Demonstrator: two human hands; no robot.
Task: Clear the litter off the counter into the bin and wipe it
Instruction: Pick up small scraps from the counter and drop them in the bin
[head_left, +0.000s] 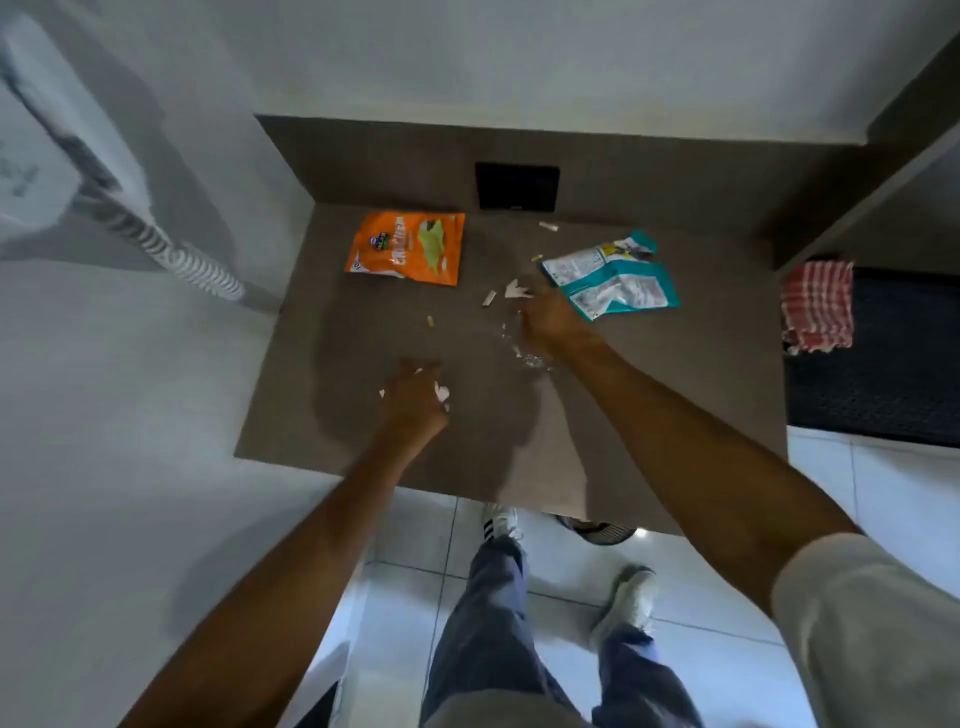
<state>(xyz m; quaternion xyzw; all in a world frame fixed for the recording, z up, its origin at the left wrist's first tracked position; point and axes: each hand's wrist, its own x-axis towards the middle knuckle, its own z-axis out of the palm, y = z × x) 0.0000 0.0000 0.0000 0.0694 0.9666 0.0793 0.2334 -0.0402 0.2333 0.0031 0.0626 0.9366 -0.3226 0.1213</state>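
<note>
Closed around small white paper scraps (441, 391), the grip of the left hand (415, 402) sits low over the middle of the brown desk (675, 395), with bits of white showing between the curled fingers. Farther back, the right hand (548, 322) reaches palm-down over the desk, its fingers spread loosely and touching the near corner of a torn teal and white packet (613, 280); whether that grip has closed on anything cannot be told, as the fingertips are blurred. Just left of that hand lie several torn white paper pieces (514, 291), and a crumple of clear plastic wrap (524, 356) lies beneath the wrist. An orange snack packet (408, 247) lies flat toward the back left of the desk, well apart from both hands. A tiny yellowish scrap (430, 322) rests between the orange packet and the left hand, and another small pale scrap (548, 226) lies near the back edge, beside a black square panel (517, 186) set in the rear upstand. A red and white checked cloth (818, 306) hangs off to the right of the desk. Below the desk's front edge, the person's legs in grey trousers and pale shoes stand on white floor tiles (571, 561).
</note>
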